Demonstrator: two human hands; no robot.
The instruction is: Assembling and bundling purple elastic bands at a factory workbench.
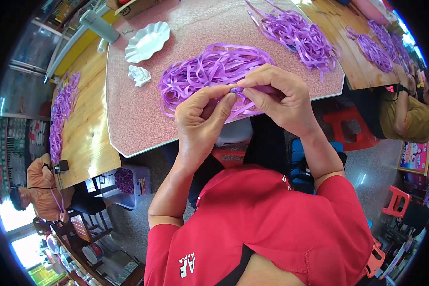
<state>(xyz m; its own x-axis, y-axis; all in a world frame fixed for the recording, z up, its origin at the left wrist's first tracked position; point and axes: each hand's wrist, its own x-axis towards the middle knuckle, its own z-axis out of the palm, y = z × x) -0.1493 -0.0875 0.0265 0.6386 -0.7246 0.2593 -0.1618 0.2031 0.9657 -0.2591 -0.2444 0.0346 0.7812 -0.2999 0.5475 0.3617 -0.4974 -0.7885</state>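
Now we look down at a big pile of purple ribbon [209, 64] on a pink table [138, 124]. Our left hand [202, 117] is at the near side of the pile, thumb and first finger pinched together on a small bit of ribbon [236, 90]. Our right hand [283, 100] is pinched at that same bit, just beside the left. Our fingertips cover most of it, so we cannot tell if it is a knot or a loop. Our hands also hide the near right part of the pile. To the left of the pile we see crumpled white paper [139, 75] and a white wavy dish [148, 42]. Past the pile, to the right, lies a second purple heap [298, 35], with ends cut off at the top. Behind the pile, to the left, we see only part of a brown box [136, 8].
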